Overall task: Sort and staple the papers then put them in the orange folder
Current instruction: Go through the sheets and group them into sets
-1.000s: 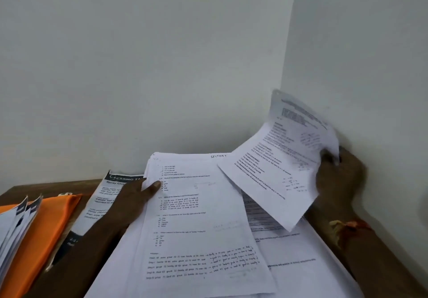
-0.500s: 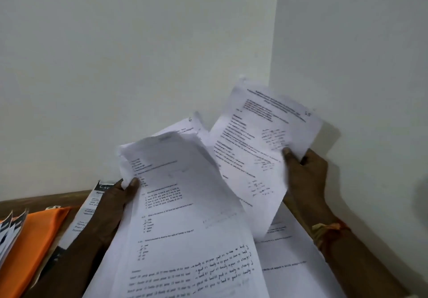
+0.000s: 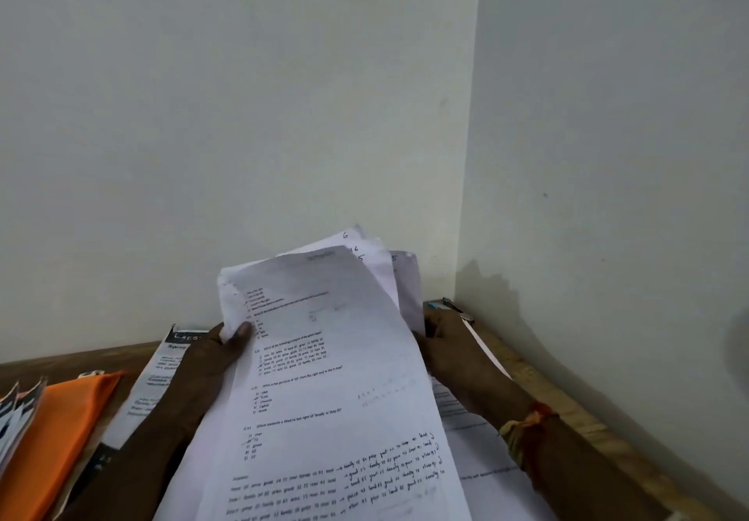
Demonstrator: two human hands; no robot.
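Observation:
A stack of white printed papers (image 3: pixel 332 378) with handwriting near the bottom is lifted and tilted up toward me in the middle of the view. My left hand (image 3: pixel 219 354) grips its left edge, thumb on the top sheet. My right hand (image 3: pixel 446 350) holds the right edge from behind, its fingers mostly hidden by the sheets. Several page corners with handwritten numbers fan out at the top. The orange folder (image 3: pixel 60 439) lies flat at the far left on the wooden table (image 3: pixel 567 407).
A black-and-white printed leaflet (image 3: pixel 162 374) lies between the folder and my left arm. More booklets (image 3: pixel 16 419) overlap the folder's left edge. Loose white sheets (image 3: pixel 478 451) lie under my right arm. A small metal object (image 3: pixel 454 305) sits in the table's corner by the walls.
The single sheet my right hand held up has been brought in against the stack. Both hands now hold the whole stack together, raised and more upright.

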